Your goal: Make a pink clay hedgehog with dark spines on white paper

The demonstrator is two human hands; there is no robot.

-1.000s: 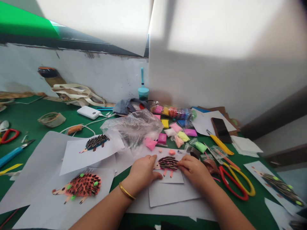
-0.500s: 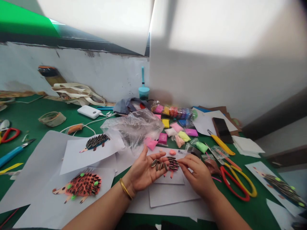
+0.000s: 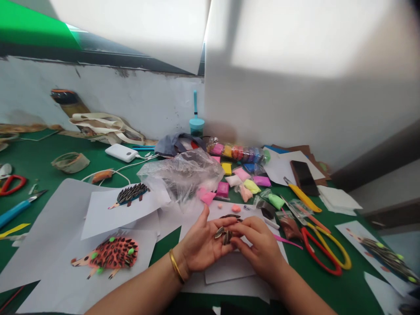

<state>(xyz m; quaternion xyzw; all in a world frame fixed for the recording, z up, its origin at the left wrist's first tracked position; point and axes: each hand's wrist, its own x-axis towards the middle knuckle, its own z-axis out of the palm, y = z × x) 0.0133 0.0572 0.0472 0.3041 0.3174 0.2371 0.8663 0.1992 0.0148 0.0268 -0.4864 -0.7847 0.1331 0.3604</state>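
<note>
My left hand [image 3: 205, 243] is palm up, its fingers extended and slightly cupped under several striped sunflower seeds [image 3: 218, 232]. Over that palm, my right hand [image 3: 259, 240] has its thumb and forefinger closing at a seed [image 3: 229, 236] by the left fingers. Behind both hands, a seed-covered hedgehog picture is mostly hidden; only a few of its dark seeds [image 3: 230, 215] show. White paper [image 3: 229, 267] lies below the hands. A flattened pink clay lump [image 3: 236, 208] sits just beyond them.
Finished-looking hedgehog pictures lie left [image 3: 111, 258] and right [image 3: 380, 249]. Red-and-yellow scissors [image 3: 323, 249], a yellow cutter [image 3: 303, 197] and a phone [image 3: 304, 177] are at right. Colourful clay packets [image 3: 251, 186] and a plastic bag [image 3: 180, 173] are ahead; a blue-handled knife [image 3: 16, 213] is far left.
My right hand has moved left from the hedgehog picture to the seeds in my left palm. My left hand has shifted slightly right and down, and the picture is now mostly covered.
</note>
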